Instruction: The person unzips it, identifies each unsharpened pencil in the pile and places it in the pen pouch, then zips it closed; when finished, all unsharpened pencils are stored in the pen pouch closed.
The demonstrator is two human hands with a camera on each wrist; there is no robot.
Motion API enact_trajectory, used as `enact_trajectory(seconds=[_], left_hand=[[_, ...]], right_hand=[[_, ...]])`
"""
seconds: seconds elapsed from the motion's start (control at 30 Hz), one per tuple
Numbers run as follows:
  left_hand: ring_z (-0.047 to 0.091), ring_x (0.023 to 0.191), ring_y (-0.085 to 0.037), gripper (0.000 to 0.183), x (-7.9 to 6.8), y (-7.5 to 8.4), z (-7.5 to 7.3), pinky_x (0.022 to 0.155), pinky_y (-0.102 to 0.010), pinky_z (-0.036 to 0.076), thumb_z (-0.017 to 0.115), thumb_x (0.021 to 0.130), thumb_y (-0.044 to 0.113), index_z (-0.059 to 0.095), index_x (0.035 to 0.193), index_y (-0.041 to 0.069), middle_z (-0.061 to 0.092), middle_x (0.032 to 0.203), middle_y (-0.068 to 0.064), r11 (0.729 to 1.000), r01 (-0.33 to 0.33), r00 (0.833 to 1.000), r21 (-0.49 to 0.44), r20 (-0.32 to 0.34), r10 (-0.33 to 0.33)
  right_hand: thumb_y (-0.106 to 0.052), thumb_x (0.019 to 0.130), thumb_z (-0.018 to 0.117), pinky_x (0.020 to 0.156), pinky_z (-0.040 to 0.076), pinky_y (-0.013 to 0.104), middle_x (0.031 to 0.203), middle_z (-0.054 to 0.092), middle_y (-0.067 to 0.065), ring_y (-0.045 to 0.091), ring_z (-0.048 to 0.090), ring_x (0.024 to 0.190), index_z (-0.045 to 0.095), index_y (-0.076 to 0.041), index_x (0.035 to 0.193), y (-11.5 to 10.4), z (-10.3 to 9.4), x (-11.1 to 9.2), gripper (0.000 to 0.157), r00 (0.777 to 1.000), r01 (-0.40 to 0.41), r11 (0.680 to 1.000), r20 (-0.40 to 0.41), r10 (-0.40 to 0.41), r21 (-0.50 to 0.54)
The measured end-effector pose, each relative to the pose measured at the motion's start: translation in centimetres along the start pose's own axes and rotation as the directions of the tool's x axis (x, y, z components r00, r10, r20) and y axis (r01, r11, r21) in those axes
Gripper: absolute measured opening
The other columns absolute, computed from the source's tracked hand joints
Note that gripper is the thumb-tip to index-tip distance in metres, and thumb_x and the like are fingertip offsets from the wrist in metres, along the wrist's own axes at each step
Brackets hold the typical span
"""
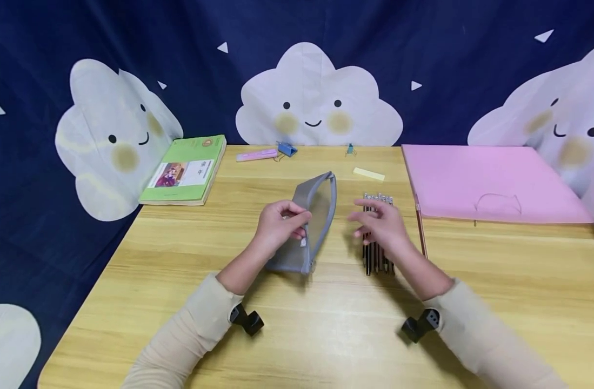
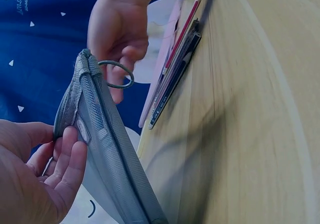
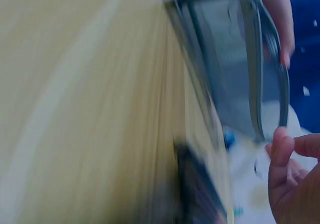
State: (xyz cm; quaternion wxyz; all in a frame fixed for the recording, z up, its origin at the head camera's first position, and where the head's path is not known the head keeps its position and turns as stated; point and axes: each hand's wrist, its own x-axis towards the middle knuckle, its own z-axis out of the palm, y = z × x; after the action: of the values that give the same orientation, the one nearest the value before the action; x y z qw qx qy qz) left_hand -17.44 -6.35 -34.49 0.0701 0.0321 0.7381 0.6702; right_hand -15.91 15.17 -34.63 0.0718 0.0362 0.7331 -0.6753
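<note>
A grey zippered pencil pouch (image 1: 288,260) stands on the table with its mouth spread wide. My left hand (image 1: 281,224) pinches the near rim of that mouth between thumb and fingers. A ring-shaped loop (image 2: 118,85) hangs at the pouch's zipper end in the left wrist view. To the right, a row of dark pencils (image 1: 377,262) lies side by side. Over them hovers my right hand (image 1: 381,224), its fingers loosely extended and apart from the pouch, holding nothing visible. The right wrist view is blurred.
A reddish pencil (image 1: 421,232) lies right of the row, beside a pink folder (image 1: 491,173). Behind are a pale yellow strip (image 1: 368,173), a teal clip (image 1: 351,149), a blue binder clip (image 1: 287,149) and a pink stick-like item (image 1: 257,155). A green book (image 1: 187,146) sits at back left.
</note>
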Motion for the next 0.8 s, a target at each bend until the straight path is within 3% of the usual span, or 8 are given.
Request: enact_trajectory(seconds=[0.17, 0.3, 0.5, 0.57, 0.63, 0.73, 0.8], left_hand=[[0.057, 0.048, -0.017, 0.017, 1.0, -1.8, -0.4, 0.047, -0.032, 0.053, 0.068, 0.073, 0.013, 0.059, 0.082, 0.002, 0.057, 0.071, -0.009, 0.998, -0.044, 0.999, -0.036, 0.001, 0.044], [0.057, 0.048, -0.019, 0.021, 1.1, -2.0, -0.3, 0.047, -0.033, 0.053, 0.070, 0.072, 0.017, 0.059, 0.082, 0.002, 0.057, 0.071, -0.010, 0.998, -0.054, 0.998, -0.037, -0.010, 0.054], [0.057, 0.048, -0.018, 0.019, 0.5, -0.7, -0.1, 0.049, -0.036, 0.053, 0.069, 0.073, 0.012, 0.059, 0.083, 0.000, 0.056, 0.071, -0.012, 0.999, -0.003, 1.000, -0.035, -0.013, 0.002], [0.057, 0.048, -0.018, 0.023, 1.1, -1.8, -0.2, 0.048, -0.035, 0.053, 0.070, 0.071, 0.019, 0.059, 0.082, 0.002, 0.056, 0.071, -0.011, 0.999, -0.029, 1.000, -0.039, -0.002, 0.029], [0.057, 0.048, -0.019, 0.022, 0.9, -1.6, -0.2, 0.049, -0.036, 0.053, 0.070, 0.072, 0.017, 0.059, 0.083, 0.001, 0.056, 0.071, -0.012, 0.999, -0.023, 1.000, -0.037, -0.002, 0.023], [0.057, 0.047, -0.019, 0.023, 0.8, -1.5, -0.3, 0.047, -0.034, 0.053, 0.070, 0.072, 0.017, 0.059, 0.082, 0.000, 0.055, 0.069, -0.012, 0.998, -0.056, 0.998, -0.043, -0.003, 0.055], [0.056, 0.047, -0.018, 0.017, 0.2, -0.5, -0.3, 0.048, -0.034, 0.053, 0.067, 0.074, 0.011, 0.058, 0.083, -0.001, 0.055, 0.069, -0.011, 0.999, -0.032, 0.999, -0.039, -0.005, 0.032]], right_hand=[[-0.010, 0.081, 0.056, 0.051, 0.053, 0.036, 0.098, 0.058, 0.022, 0.020, 0.060, 0.057, 0.042, -0.003, 0.123, 0.3, -3.7, -0.2, 0.045, 0.996, -0.051, 0.987, -0.083, 0.039, -0.151], [-0.009, 0.081, 0.052, 0.056, 0.053, 0.040, 0.099, 0.057, 0.024, 0.022, 0.060, 0.059, 0.038, -0.001, 0.126, 0.9, -5.4, -0.5, 0.048, 0.991, -0.089, 0.975, -0.120, 0.065, -0.206], [-0.009, 0.082, 0.053, 0.054, 0.053, 0.037, 0.101, 0.055, 0.026, 0.020, 0.060, 0.059, 0.036, 0.001, 0.126, 2.0, -6.1, -0.7, 0.048, 0.993, -0.083, 0.968, -0.096, 0.062, -0.237], [-0.010, 0.082, 0.054, 0.053, 0.053, 0.035, 0.102, 0.055, 0.026, 0.020, 0.060, 0.059, 0.036, 0.001, 0.126, 2.2, -6.2, -0.8, 0.048, 0.994, -0.080, 0.963, -0.090, 0.058, -0.256], [-0.010, 0.083, 0.053, 0.051, 0.053, 0.035, 0.102, 0.055, 0.026, 0.020, 0.059, 0.058, 0.037, 0.001, 0.126, 2.4, -6.2, -0.8, 0.047, 0.995, -0.073, 0.956, -0.091, 0.049, -0.283], [-0.012, 0.083, 0.053, 0.049, 0.053, 0.034, 0.098, 0.057, 0.025, 0.022, 0.059, 0.057, 0.039, 0.000, 0.124, 2.5, -6.3, -0.8, 0.045, 0.994, -0.063, 0.935, -0.101, 0.029, -0.350], [-0.012, 0.083, 0.053, 0.046, 0.052, 0.034, 0.092, 0.059, 0.023, 0.023, 0.058, 0.055, 0.041, 0.000, 0.123, 2.6, -6.4, -0.7, 0.044, 0.994, -0.053, 0.905, -0.108, 0.007, -0.421]])
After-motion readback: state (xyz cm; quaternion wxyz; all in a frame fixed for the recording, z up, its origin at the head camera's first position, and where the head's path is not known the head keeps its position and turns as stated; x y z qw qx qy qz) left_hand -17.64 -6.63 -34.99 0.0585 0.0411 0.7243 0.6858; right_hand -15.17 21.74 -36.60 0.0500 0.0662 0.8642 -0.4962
